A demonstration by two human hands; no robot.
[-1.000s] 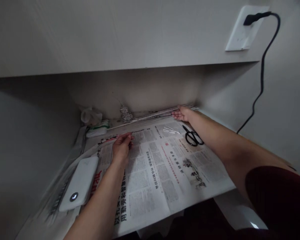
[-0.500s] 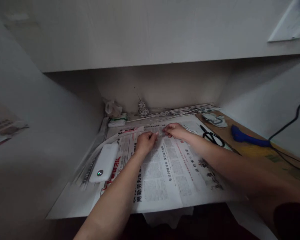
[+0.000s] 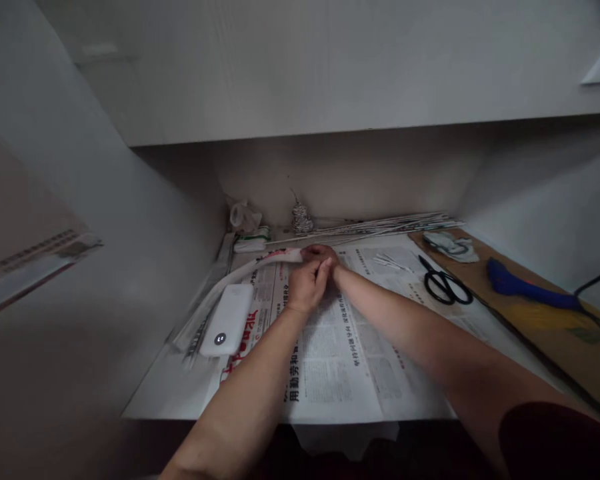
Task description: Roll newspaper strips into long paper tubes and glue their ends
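My left hand [image 3: 307,285] is closed, thumb and fingers pressed together over the newspaper. Right behind it and touching it, my right hand [image 3: 324,256] has its fingers curled inward; whatever the two hold is too small or hidden. A long pale paper strip [image 3: 245,269] curves up from the left, and its far end meets the fingers of my right hand. Whether they grip it I cannot tell. Printed newspaper sheets [image 3: 330,373] cover the tabletop beneath both hands.
Left of my forearms lies a white power bank [image 3: 229,320]. Black scissors [image 3: 445,287] and small white pieces [image 3: 390,261] lie to the right. A blue glue gun [image 3: 525,291] rests on cardboard [image 3: 545,340]. Behind are thin paper sticks [image 3: 400,224] and a twine spool [image 3: 301,217]. An overhead panel hangs above.
My hands, apart before, have come together, the right moving left against the left hand and the strip's end. The view has shifted, showing more of the scissors and white pieces.
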